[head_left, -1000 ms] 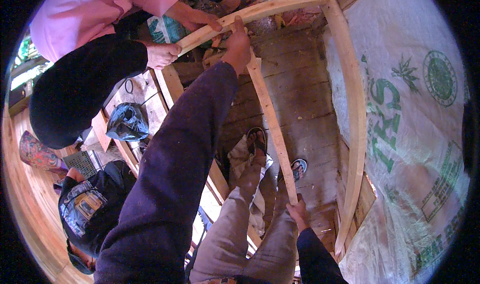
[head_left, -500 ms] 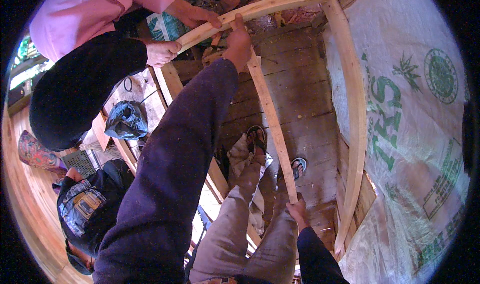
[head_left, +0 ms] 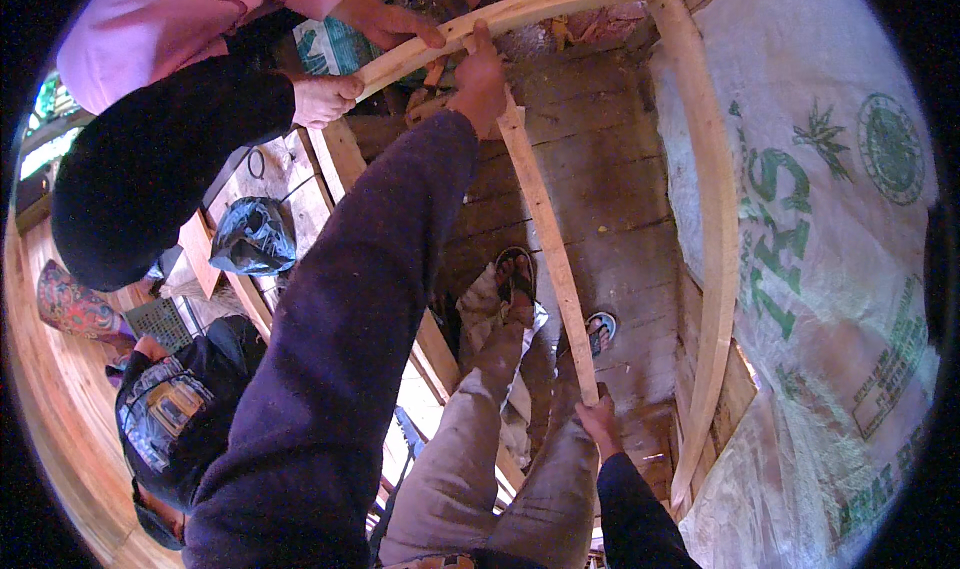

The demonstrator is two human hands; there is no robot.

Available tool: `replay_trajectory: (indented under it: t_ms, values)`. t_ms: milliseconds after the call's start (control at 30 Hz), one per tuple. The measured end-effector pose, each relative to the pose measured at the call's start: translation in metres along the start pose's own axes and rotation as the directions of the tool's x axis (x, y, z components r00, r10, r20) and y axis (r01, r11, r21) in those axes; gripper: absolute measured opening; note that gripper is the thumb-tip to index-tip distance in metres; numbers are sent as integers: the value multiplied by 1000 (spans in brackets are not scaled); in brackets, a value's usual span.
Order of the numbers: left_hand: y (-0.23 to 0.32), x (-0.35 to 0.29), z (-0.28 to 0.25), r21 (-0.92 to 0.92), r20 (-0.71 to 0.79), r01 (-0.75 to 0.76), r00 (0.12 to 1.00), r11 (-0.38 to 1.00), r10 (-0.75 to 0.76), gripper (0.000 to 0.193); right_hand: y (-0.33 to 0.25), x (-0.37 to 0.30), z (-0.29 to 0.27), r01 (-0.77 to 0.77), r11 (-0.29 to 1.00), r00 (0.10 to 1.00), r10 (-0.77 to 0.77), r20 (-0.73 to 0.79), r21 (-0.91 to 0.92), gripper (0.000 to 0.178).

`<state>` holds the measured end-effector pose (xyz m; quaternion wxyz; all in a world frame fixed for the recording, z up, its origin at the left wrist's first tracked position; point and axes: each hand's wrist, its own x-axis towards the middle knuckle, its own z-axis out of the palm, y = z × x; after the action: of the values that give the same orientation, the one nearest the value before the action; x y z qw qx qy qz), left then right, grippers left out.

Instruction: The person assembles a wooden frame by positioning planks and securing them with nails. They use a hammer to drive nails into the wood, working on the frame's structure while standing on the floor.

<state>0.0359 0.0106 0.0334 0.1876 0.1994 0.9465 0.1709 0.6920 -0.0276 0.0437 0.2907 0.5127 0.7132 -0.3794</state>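
Observation:
A long thin wooden strip (head_left: pixel 545 224) runs from the top middle down toward my lap, and both my hands grip it. My left hand (head_left: pixel 478 81) is closed around its far end, its thumb raised against a wooden beam (head_left: pixel 560 7). At the strip's near end, my right hand (head_left: pixel 600 424) has its fingers wrapped round the wood beside my knee. The beam meets a second, upright-looking beam (head_left: pixel 715 189) at a corner on the far right. A co-worker's hand (head_left: pixel 395 24) in a pink sleeve rests on the first beam's left part.
A large white woven sheet with green print (head_left: pixel 820 269) hangs along the right. Dark floor planks (head_left: pixel 620 179) lie below, with my sandalled feet on them. At left are a dark plastic bag (head_left: pixel 253 237), wooden joists (head_left: pixel 437 354) and another person in a black shirt (head_left: pixel 180 399).
The view has shifted very slightly. My two hands keep their hold on the strip, and the co-worker's hand stays at the beam, its fingers slightly moved.

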Motion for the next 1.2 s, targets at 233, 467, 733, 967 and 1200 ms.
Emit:
replay_trajectory:
  t_ms: [233, 467, 733, 967, 1200]
  values:
    - [-48, 28, -10, -539, 166, 194, 978, 820, -123, 77, 17, 17, 22, 7, 999, 992, -13, 127, 46, 47]
    - [15, -87, -15, -665, -111, 14, 987, 747, -117, 63, -71, -12, -44, -171, 984, 967, 158, 202, 51, 48]
    - [39, -168, 75, -834, 296, 485, 795, 261, -530, 39, -75, -11, -50, -73, 978, 973, 26, 230, 197, 51]
    - [35, -156, 72, -804, 323, 536, 756, 256, -569, 32, -51, 0, -30, -54, 992, 975, 27, 221, 116, 41]
    - [40, -160, 62, -830, 304, 496, 784, 253, -541, 32, -91, -10, -52, -153, 952, 958, 77, 277, 266, 43]
